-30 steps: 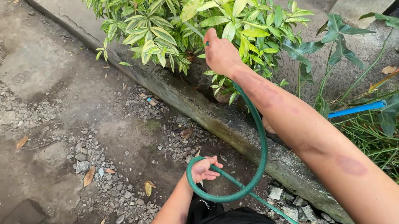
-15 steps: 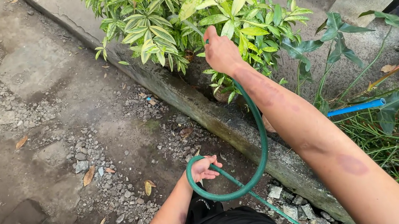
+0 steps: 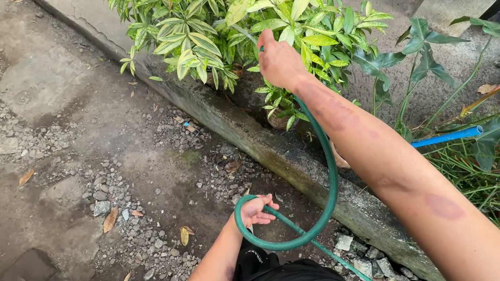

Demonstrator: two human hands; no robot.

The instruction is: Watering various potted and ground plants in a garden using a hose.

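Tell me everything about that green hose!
The green hose is thin, smooth and rubbery-looking. It runs from the right hand, held up at the leafy bush, down along the forearm, curls into a loop beside the concrete curb, and passes through the left hand. Its tip is hidden.

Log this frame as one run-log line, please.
right hand: grip on green hose end at leafy plant | left hand: holds hose loop | ground: gravel, concrete curb

A slim dark-green rubber garden hose [image 3: 329, 169] runs from the far end, up among yellow-green leaves, down in a long curve, loops round low in the middle, then trails straight off over the gravel toward the bottom edge.
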